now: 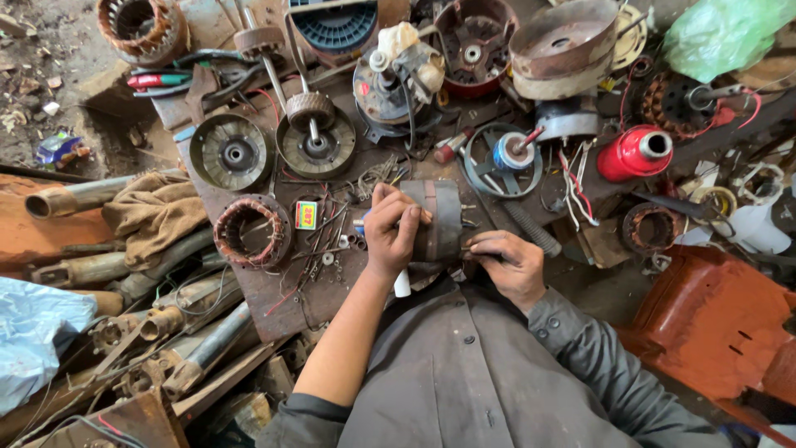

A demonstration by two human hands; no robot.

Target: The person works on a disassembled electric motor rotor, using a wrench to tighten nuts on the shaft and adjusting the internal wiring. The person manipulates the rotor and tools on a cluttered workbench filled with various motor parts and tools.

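Left hand [391, 232] grips the motor stator [438, 220]; right hand [510, 264], at 4 o'clock, seemingly pinches a wire.

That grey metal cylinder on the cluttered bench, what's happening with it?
A person in a grey shirt steadies a grey motor stator on a wooden workbench. The left hand grips its side, with a white-handled tool under the palm; the right hand presses at its lower end. Around it lie a copper-wound stator, round end covers and a red thread spool.
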